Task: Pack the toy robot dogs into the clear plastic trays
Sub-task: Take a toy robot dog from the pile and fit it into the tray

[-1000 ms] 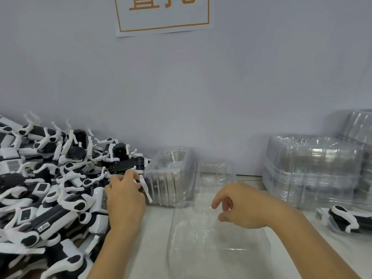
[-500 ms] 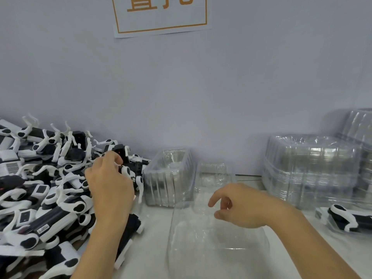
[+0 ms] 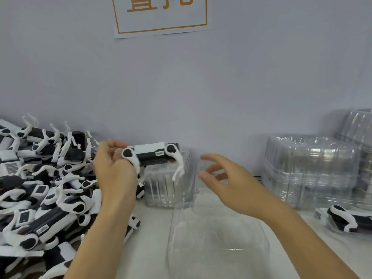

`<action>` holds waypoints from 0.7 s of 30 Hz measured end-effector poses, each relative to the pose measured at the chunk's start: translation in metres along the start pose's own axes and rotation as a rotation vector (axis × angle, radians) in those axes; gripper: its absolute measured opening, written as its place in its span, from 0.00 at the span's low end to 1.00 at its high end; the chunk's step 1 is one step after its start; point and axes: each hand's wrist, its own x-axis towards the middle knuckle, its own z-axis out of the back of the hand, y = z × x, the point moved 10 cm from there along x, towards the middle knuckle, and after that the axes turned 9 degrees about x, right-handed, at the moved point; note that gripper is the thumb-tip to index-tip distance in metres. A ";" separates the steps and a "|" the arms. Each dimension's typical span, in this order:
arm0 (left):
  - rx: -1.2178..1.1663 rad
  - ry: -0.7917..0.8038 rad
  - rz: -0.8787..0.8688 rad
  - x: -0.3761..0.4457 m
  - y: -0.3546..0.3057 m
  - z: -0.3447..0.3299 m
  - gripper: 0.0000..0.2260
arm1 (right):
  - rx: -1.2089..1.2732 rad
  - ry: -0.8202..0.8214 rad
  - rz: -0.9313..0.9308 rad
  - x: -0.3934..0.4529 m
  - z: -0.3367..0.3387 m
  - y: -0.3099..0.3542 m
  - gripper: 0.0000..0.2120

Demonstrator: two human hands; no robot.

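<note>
My left hand [image 3: 114, 174] grips one end of a black-and-white toy robot dog [image 3: 153, 156] and holds it up level above the table, its white legs hanging down. My right hand [image 3: 225, 182] hovers just right of the dog with fingers spread and holds nothing. Below my right hand an open clear plastic tray [image 3: 217, 238] lies on the table with nothing in it. A big pile of toy robot dogs [image 3: 40, 188] covers the table's left side.
A small stack of clear trays [image 3: 169, 186] stands behind the held dog against the wall. Taller stacks of trays [image 3: 310, 170] fill the right. A packed dog in a tray [image 3: 346, 220] lies at the far right. A paper sign [image 3: 161, 15] hangs on the wall.
My left hand has lifted one dog out of the pile and carried it right, above the table. My right hand has risen and opened its fingers towards the dog.
</note>
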 end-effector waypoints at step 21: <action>-0.192 0.525 0.197 -0.057 0.016 -0.088 0.14 | 0.683 -0.151 -0.095 0.001 0.016 -0.010 0.17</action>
